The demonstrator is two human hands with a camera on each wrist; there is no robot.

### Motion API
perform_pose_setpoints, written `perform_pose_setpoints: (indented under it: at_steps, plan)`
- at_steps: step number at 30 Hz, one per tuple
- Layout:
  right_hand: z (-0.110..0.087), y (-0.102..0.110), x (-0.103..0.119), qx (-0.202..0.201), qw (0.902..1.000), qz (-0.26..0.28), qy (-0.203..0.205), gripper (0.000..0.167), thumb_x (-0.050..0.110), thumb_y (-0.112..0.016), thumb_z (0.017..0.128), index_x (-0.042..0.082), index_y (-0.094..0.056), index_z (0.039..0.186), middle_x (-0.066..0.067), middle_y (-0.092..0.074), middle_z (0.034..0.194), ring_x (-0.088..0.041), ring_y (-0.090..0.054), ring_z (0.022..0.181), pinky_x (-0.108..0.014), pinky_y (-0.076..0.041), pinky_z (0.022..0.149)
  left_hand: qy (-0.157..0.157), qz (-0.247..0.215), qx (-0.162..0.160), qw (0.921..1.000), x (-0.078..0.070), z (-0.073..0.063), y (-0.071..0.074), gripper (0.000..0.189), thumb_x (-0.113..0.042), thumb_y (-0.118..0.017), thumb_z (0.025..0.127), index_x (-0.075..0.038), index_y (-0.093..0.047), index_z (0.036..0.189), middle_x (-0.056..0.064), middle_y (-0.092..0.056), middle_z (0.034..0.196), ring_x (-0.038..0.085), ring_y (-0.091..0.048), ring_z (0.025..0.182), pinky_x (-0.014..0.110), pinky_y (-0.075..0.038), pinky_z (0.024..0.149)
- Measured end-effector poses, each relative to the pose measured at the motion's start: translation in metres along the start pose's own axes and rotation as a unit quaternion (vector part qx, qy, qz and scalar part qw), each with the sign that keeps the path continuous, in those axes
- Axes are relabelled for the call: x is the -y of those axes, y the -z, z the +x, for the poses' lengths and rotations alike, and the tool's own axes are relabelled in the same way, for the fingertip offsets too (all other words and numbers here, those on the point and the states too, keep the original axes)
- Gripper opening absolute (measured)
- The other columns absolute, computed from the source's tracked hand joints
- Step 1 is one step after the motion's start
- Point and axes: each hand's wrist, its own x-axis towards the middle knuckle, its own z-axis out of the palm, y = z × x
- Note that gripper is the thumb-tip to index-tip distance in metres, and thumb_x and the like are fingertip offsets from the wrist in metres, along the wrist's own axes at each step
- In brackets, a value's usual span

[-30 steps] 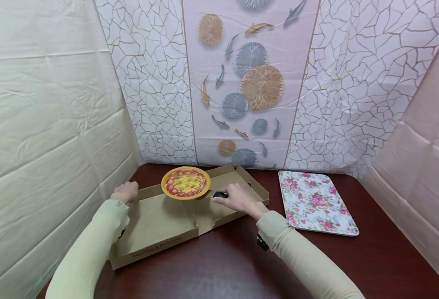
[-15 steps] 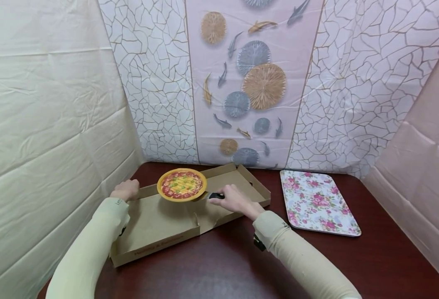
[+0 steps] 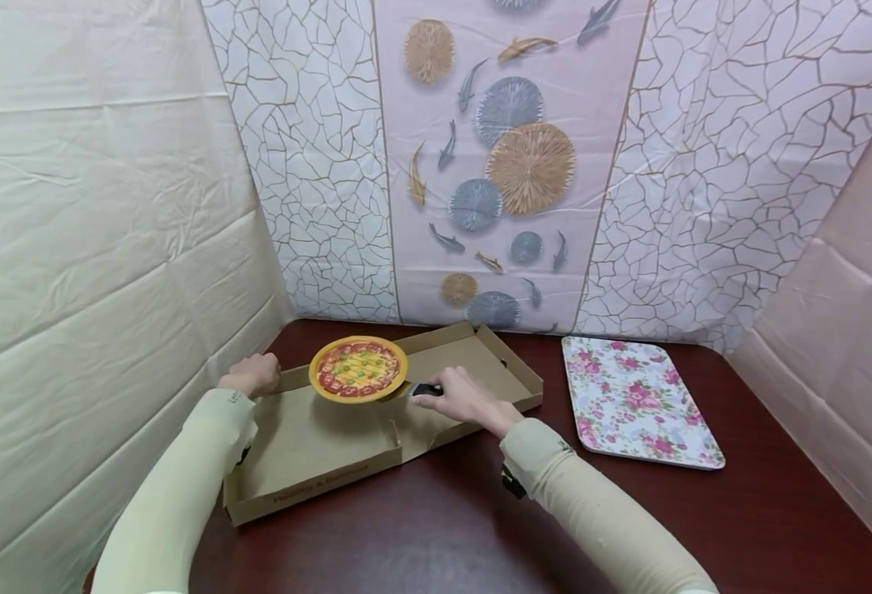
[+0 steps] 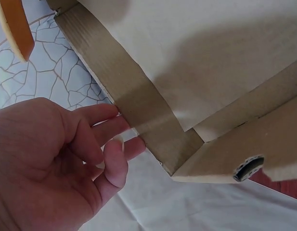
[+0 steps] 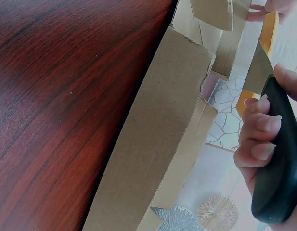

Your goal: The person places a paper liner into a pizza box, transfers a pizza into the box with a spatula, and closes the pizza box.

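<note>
A toy-like round pizza (image 3: 358,369) with an orange crust hovers over the left half of the open cardboard pizza box (image 3: 317,488). Under it lies the metal blade of a pizza server (image 5: 259,72), whose black handle (image 5: 279,159) my right hand (image 3: 458,398) grips with curled fingers. At the box's far left corner is my left hand (image 3: 253,375); in the left wrist view its fingertips touch the outside of the box wall (image 4: 138,106), the thumb loosely bent beside them, not over the wall. The pizza's underside is mostly hidden.
A rectangular board with pink flowers (image 3: 639,404) lies on the dark red table (image 3: 436,528) to the right. The box's other half (image 3: 480,363) spreads to the right behind my right hand. Cloth-covered walls (image 3: 205,272) stand around the table.
The pizza and server have shifted slightly left with my right hand, farther over the box's left half. My left hand stays at the box corner. The head view has turned a little.
</note>
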Motion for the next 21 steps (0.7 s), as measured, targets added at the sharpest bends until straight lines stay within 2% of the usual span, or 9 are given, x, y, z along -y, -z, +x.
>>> perform_pose_setpoints:
  at_steps: [6,16,21]
  plan:
    - [0.003,-0.003,0.003,0.004,1.0000,-0.001,0.003,0.034,0.041,-0.065,0.090,0.017,-0.061,0.066,0.009,-0.042,0.052,-0.006,-0.034,0.047,-0.021,-0.026,0.047,-0.017,0.000,-0.005,0.9999,0.003,0.000,0.001,0.022,-0.008,-0.044,0.085,-0.013,-0.051,0.065,0.010,-0.060,0.079,0.025,-0.054,0.071,0.043,-0.045,0.060]
    - [0.007,-0.008,0.008,0.011,0.9998,-0.009,0.016,0.039,0.041,-0.065,0.091,0.017,-0.054,0.061,0.009,-0.040,0.051,-0.006,-0.032,0.046,-0.021,-0.026,0.046,-0.034,-0.022,-0.011,0.9991,0.003,-0.003,0.004,0.027,-0.006,-0.043,0.084,-0.017,-0.043,0.059,0.008,-0.054,0.072,0.023,-0.049,0.068,0.038,-0.041,0.058]
    - [0.009,-0.012,0.011,0.016,0.9996,-0.013,0.017,0.041,0.041,-0.065,0.090,0.017,-0.051,0.060,0.009,-0.040,0.051,-0.005,-0.032,0.045,-0.021,-0.025,0.046,-0.030,-0.028,-0.001,0.9992,0.003,-0.004,0.006,0.026,-0.005,-0.042,0.085,-0.015,-0.050,0.062,0.008,-0.055,0.074,0.022,-0.049,0.068,0.037,-0.040,0.058]
